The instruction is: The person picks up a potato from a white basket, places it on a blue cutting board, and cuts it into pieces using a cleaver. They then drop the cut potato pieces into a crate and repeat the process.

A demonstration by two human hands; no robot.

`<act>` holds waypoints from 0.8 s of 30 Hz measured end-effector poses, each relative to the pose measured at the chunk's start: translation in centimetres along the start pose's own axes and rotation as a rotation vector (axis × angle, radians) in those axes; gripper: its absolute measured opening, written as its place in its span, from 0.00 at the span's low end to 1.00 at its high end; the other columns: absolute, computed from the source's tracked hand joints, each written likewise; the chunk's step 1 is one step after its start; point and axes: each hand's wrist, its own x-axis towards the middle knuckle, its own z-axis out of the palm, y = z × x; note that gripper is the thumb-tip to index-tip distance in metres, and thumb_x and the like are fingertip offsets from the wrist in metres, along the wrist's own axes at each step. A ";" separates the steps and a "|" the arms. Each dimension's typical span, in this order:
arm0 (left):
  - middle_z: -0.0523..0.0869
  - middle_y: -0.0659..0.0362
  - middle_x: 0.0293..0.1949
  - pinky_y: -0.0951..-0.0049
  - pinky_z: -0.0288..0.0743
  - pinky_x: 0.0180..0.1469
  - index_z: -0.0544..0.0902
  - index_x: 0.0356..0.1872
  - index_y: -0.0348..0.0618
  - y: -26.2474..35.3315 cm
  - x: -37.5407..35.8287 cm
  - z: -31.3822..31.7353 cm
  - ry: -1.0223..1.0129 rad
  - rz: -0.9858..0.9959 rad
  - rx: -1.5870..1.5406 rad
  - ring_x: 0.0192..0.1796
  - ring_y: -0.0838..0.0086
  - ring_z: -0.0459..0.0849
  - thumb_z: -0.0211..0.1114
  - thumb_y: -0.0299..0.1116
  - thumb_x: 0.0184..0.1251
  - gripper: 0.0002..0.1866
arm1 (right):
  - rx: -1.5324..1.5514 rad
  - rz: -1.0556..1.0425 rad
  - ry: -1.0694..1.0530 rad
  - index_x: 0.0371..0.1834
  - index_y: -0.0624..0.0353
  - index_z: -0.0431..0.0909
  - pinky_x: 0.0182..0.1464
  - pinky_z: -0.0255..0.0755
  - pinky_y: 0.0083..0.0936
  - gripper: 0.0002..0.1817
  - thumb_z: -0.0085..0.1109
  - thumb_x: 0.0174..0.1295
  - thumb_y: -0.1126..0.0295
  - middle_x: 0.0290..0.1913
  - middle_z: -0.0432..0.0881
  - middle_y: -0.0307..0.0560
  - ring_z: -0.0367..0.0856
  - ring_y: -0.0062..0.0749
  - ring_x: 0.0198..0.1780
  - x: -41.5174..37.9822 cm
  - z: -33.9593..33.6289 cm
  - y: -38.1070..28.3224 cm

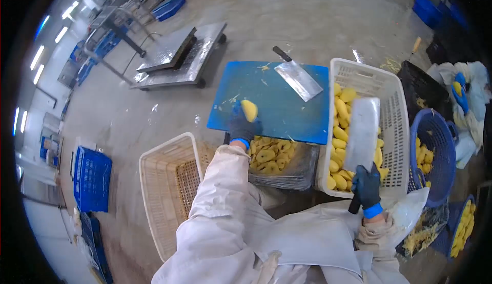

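Note:
My left hand (pixel 245 126), in a dark glove, is closed around a peeled yellow potato (pixel 249 110) at the near left part of the blue cutting board (pixel 277 115). My right hand (pixel 367 187), also gloved, grips the dark handle of a broad cleaver (pixel 363 133). Its blade hangs over a white basket (pixel 392 145) that holds many peeled potatoes (pixel 338 144). A second cleaver (pixel 301 81) lies on the board, its black handle past the far edge. Below the board's near edge, cut potato pieces (pixel 269 157) fill a bin lined with clear plastic (pixel 302 169).
An off-white crate (pixel 148 181) stands on the floor at my left. Further off are a metal platform cart (pixel 212 33) and a blue crate (pixel 92 179). At right, a co-worker's blue-gloved hand (pixel 460 97) holds a potato, near a purple basket (pixel 442 174) and a black crate (pixel 417 87).

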 end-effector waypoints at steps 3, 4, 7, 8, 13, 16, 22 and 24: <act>0.64 0.42 0.63 0.54 0.56 0.64 0.53 0.67 0.40 5.2 -2.6 0.6 -0.207 0.434 0.006 0.64 0.50 0.63 0.65 0.55 0.47 0.50 | -0.063 0.003 -0.146 0.41 0.55 0.71 0.15 0.60 0.13 0.07 0.53 0.60 0.69 0.21 0.69 0.33 0.66 0.15 0.16 -0.1 2.8 -0.9; 0.66 0.42 0.61 0.54 0.56 0.64 0.55 0.66 0.39 6.6 -3.3 0.4 -0.194 0.535 -0.017 0.63 0.49 0.63 0.66 0.53 0.47 0.48 | -0.088 -0.028 -0.209 0.41 0.56 0.72 0.16 0.61 0.13 0.08 0.54 0.60 0.69 0.21 0.69 0.33 0.66 0.14 0.17 0.2 3.5 -0.5; 0.68 0.42 0.58 0.55 0.56 0.64 0.59 0.64 0.38 6.8 -4.2 1.0 -0.168 0.591 -0.035 0.62 0.49 0.63 0.67 0.52 0.48 0.45 | -0.344 -0.068 -0.261 0.41 0.57 0.72 0.19 0.68 0.25 0.10 0.53 0.60 0.66 0.21 0.75 0.42 0.74 0.27 0.18 1.7 5.5 0.8; 0.69 0.43 0.58 0.56 0.55 0.64 0.60 0.64 0.37 6.3 -4.2 1.1 -0.161 0.542 -0.019 0.62 0.49 0.64 0.67 0.53 0.48 0.45 | -0.576 -0.287 -0.253 0.42 0.58 0.72 0.24 0.70 0.33 0.12 0.52 0.60 0.64 0.22 0.77 0.48 0.76 0.37 0.22 2.0 6.4 0.8; 0.70 0.44 0.58 0.56 0.57 0.63 0.62 0.63 0.37 5.6 -3.9 0.8 -0.226 0.516 -0.012 0.60 0.50 0.66 0.66 0.54 0.50 0.43 | -1.057 -0.458 -0.208 0.43 0.60 0.70 0.36 0.72 0.47 0.17 0.49 0.58 0.58 0.28 0.79 0.61 0.79 0.56 0.32 2.4 10.6 -0.1; 0.71 0.44 0.57 0.56 0.58 0.62 0.62 0.62 0.37 6.0 -3.7 0.3 -0.274 0.492 -0.013 0.58 0.50 0.68 0.66 0.53 0.50 0.42 | -1.119 -0.438 -0.232 0.43 0.62 0.71 0.37 0.72 0.47 0.17 0.49 0.58 0.60 0.29 0.79 0.61 0.79 0.55 0.33 2.7 11.4 -0.6; 0.73 0.44 0.54 0.55 0.61 0.58 0.63 0.61 0.38 6.1 -3.1 0.2 -0.322 0.472 -0.048 0.56 0.50 0.69 0.66 0.50 0.50 0.40 | -1.193 -0.403 -0.293 0.44 0.63 0.73 0.40 0.72 0.46 0.16 0.47 0.57 0.64 0.33 0.81 0.61 0.80 0.54 0.38 4.1 12.2 -1.0; 0.73 0.44 0.54 0.55 0.61 0.58 0.64 0.61 0.38 6.1 -3.3 0.1 -0.328 0.465 -0.071 0.56 0.50 0.70 0.67 0.48 0.50 0.40 | -1.228 -0.407 -0.344 0.43 0.64 0.74 0.41 0.72 0.46 0.17 0.47 0.57 0.62 0.33 0.80 0.62 0.79 0.55 0.38 5.9 13.7 -0.9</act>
